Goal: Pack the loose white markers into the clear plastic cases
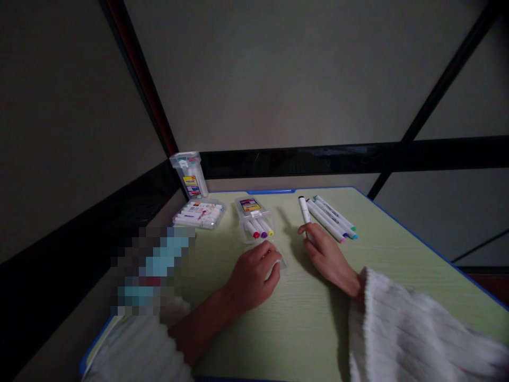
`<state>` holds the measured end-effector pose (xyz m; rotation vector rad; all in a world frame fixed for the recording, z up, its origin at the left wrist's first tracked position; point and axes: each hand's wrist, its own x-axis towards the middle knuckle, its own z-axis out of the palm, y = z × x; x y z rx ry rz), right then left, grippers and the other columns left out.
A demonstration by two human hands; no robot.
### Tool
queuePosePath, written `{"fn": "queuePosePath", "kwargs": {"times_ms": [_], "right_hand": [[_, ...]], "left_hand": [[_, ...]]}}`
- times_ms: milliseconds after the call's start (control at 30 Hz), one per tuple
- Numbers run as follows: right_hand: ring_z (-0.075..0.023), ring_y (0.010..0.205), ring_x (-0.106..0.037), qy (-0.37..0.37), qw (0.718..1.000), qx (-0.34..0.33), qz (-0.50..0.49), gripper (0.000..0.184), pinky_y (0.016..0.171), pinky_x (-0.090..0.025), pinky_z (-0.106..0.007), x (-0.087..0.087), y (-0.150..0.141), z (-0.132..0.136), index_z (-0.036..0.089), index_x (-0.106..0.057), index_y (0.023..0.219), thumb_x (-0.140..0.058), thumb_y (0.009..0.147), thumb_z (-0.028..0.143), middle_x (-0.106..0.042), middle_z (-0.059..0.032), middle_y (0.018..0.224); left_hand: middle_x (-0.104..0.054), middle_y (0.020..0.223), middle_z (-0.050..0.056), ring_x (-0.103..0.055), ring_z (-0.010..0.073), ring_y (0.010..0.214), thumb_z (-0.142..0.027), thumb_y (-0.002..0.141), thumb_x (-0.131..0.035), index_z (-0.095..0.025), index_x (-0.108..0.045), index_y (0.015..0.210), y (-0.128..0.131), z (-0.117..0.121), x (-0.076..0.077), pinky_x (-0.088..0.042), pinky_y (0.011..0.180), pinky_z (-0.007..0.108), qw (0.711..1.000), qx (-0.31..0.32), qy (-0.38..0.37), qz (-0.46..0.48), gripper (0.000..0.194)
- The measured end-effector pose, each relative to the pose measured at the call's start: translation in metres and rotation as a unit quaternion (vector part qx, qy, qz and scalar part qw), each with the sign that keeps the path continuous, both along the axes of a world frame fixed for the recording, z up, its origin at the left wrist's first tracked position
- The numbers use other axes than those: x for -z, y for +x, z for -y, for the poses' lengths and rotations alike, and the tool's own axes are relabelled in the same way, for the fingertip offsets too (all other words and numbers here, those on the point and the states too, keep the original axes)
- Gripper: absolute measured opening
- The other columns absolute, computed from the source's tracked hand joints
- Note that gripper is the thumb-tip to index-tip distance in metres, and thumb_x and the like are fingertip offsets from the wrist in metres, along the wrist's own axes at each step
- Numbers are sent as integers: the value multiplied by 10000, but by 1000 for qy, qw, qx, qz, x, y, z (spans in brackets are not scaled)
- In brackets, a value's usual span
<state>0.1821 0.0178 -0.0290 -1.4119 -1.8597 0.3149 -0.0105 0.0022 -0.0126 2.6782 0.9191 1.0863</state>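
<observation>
A white marker (pixel 304 208) with a black cap is held in my right hand (pixel 328 254), its capped end pointing away from me. In front of me lies a clear plastic marker case (pixel 243 208), open towards me, with red-, purple- and yellow-ended markers (pixel 256 229) inside. My left hand (pixel 254 273) has its fingers curled round the case's clear flipped-down lid (pixel 283 255), which it partly hides. Just beyond my right hand, several loose white markers (pixel 330 218) lie side by side, with pink, blue and green ends.
A flat clear case of markers (pixel 201 213) lies at the left. Behind it an upright clear marker case (pixel 191 178) stands by the wall. The pale green table (pixel 310 329) has a blue rim. At the left edge a patch (pixel 159 265) is pixelated.
</observation>
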Motion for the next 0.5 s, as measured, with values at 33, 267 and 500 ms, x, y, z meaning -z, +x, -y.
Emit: {"fn": "queuePosePath", "kwargs": {"times_ms": [33, 267, 500], "right_hand": [[-200, 734, -518, 5, 1000, 0, -23, 174, 630, -377, -295, -1, -1, 0, 192, -480, 904, -387, 763, 152, -513, -39, 798], [-139, 570, -451, 26, 984, -2, -178, 196, 485, -336, -246, -10, -10, 8, 185, -520, 905, -388, 857, 322, -488, -5, 706], [-109, 479, -444, 0, 958, -59, -281, 233, 440, -362, -228, -15, -21, 18, 199, -544, 957, -424, 858, 372, -451, 44, 575]], "left_hand": [[-527, 769, 37, -533, 141, 702, -101, 794, -414, -149, -546, 810, 0, 0, 0, -462, 647, 245, 1000, 1, 3, 2, 141], [-568, 810, 65, -557, 161, 739, -108, 794, -425, -131, -517, 942, 1, 3, 2, -482, 676, 269, 999, 2, 33, 39, 176], [-593, 824, 67, -575, 161, 745, -128, 812, -441, -134, -475, 1024, 1, 6, 0, -490, 675, 262, 994, 56, 94, 31, 215]]}}
